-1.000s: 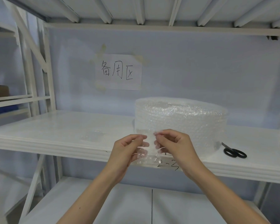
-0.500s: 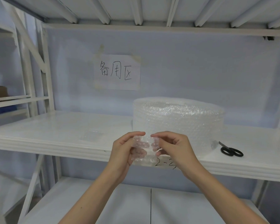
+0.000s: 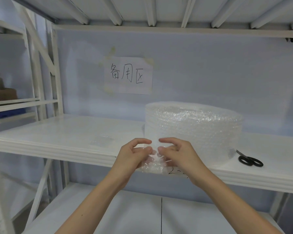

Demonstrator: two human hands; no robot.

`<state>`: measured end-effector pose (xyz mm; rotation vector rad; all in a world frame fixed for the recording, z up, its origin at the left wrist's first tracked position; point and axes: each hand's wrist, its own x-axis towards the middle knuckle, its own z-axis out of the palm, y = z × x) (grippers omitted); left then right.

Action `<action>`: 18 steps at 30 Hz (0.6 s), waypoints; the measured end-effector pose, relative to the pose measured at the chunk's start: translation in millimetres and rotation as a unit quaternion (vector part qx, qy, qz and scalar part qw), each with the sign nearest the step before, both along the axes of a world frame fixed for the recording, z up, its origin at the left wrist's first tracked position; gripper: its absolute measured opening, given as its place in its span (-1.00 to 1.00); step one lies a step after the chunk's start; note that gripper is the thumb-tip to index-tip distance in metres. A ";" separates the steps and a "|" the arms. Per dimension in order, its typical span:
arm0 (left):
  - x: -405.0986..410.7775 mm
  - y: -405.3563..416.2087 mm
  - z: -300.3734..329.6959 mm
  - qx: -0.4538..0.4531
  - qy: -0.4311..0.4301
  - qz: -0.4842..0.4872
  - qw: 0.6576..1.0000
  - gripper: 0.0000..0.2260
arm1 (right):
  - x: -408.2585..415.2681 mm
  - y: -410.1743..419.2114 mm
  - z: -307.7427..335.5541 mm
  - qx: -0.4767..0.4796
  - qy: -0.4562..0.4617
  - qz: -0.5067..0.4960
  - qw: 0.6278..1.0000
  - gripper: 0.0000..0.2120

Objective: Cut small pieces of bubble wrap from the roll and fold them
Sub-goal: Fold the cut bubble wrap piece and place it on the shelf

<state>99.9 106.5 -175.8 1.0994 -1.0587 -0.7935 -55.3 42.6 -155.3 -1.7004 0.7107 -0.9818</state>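
A big roll of clear bubble wrap (image 3: 198, 130) stands on its end on the white shelf (image 3: 57, 132). In front of the shelf's edge I hold a small cut piece of bubble wrap (image 3: 153, 163) between both hands. My left hand (image 3: 132, 157) grips its left side and my right hand (image 3: 178, 155) grips its right side, fingertips almost touching above it. The piece is bunched and partly hidden by my fingers. Black-handled scissors (image 3: 249, 160) lie on the shelf to the right of the roll.
A flat folded piece of bubble wrap (image 3: 101, 141) lies on the shelf left of my hands. A paper sign (image 3: 128, 75) is taped to the back wall. White uprights (image 3: 39, 73) stand at the left, and a lower shelf (image 3: 142, 215) is beneath my arms.
Both hands have dropped slightly and closed in over the small piece, bringing its top edge down so it is more bunched than a second ago.
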 end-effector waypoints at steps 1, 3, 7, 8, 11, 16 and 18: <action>4.4 0.1 -1.2 0.002 -0.009 0.008 1.000 -0.84 | 6.4 -2.8 -0.1 -0.003 0.010 -0.001 1.000 -0.84; 15.7 0.3 -4.4 0.010 -0.005 0.012 1.000 -0.79 | 21.0 -9.3 0.3 -0.011 0.004 -0.008 1.000 -0.88; 42.3 1.6 -12.4 0.026 0.014 0.034 0.999 -0.71 | 55.9 -23.7 1.0 -0.023 -0.010 -0.023 0.999 -0.87; 49.0 2.6 -13.5 0.028 0.010 0.049 0.998 -0.72 | 66.3 -27.2 -0.8 -0.024 -0.005 -0.022 0.999 -0.88; 70.3 3.7 -15.6 0.043 -0.014 0.097 0.994 -0.75 | 99.9 -38.5 -7.5 -0.035 0.019 -0.028 0.999 -0.89; 106.2 3.1 -13.0 0.061 -0.051 0.172 0.982 -0.76 | 147.5 -67.4 -16.7 -0.079 0.069 -0.069 0.992 -0.89; 116.8 4.6 -15.0 0.062 -0.053 0.189 0.979 -0.79 | 157.6 -80.9 -21.6 -0.114 0.102 -0.090 0.984 -0.88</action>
